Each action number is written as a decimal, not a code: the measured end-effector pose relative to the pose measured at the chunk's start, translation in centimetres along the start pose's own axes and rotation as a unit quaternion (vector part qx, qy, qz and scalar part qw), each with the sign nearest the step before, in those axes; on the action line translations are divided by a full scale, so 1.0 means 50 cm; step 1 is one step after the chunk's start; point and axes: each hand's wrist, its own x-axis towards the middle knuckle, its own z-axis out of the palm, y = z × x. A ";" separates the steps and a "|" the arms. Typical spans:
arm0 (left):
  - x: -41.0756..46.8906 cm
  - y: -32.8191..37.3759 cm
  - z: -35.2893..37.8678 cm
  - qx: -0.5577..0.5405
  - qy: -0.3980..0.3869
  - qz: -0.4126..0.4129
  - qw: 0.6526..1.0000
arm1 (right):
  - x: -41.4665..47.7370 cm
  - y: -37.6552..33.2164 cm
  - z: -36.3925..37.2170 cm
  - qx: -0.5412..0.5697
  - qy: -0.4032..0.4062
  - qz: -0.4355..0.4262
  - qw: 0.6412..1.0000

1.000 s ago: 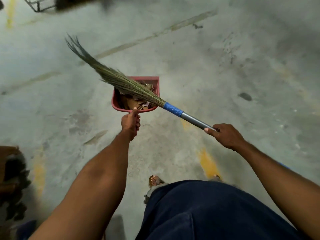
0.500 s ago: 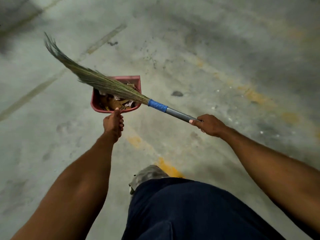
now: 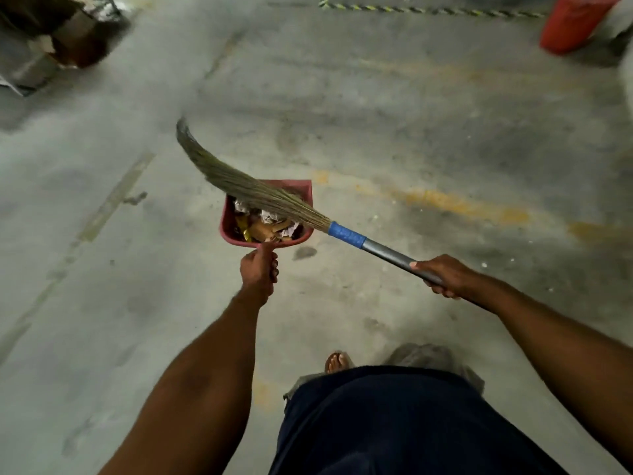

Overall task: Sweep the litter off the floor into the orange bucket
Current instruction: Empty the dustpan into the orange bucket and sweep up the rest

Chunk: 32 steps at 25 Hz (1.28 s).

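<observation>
1. Holding a red dustpan (image 3: 303,190) out at 12 o'clock, the left grip (image 3: 257,274) is curled tight round its handle, thumb lying along the top.
2. Litter (image 3: 267,225) fills the pan: crumpled paper, brown scraps and a yellow wrapper.
3. At 2 o'clock the right grip (image 3: 445,276) is wrapped fully round the grey metal shaft of a broom (image 3: 387,250). The broom's blue collar and straw bristles slant away toward 10 o'clock, crossing over the pan's open top.
4. Far off at 1 o'clock stands the orange bucket (image 3: 575,24), well apart from the pan and cut off by the edge of view.
5. Worn yellow paint marks (image 3: 462,205) streak the grey concrete floor (image 3: 411,132) beyond the pan.
6. Blurred cardboard clutter (image 3: 61,37) sits far out at 10 o'clock, and a yellow-and-black striped line (image 3: 428,9) runs along the far edge at 12 o'clock.
7. Toes of one foot (image 3: 337,362) show at 6 o'clock, just above dark blue clothing (image 3: 394,426).
</observation>
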 end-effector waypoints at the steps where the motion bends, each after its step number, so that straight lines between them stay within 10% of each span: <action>1: 0.028 0.028 0.035 0.010 -0.014 0.002 1.000 | 0.013 -0.004 -0.023 0.020 0.008 0.013 1.000; 32: 0.716 0.649 1.584 0.152 -0.196 0.057 0.967 | 0.814 0.017 -1.198 0.184 0.176 0.101 0.962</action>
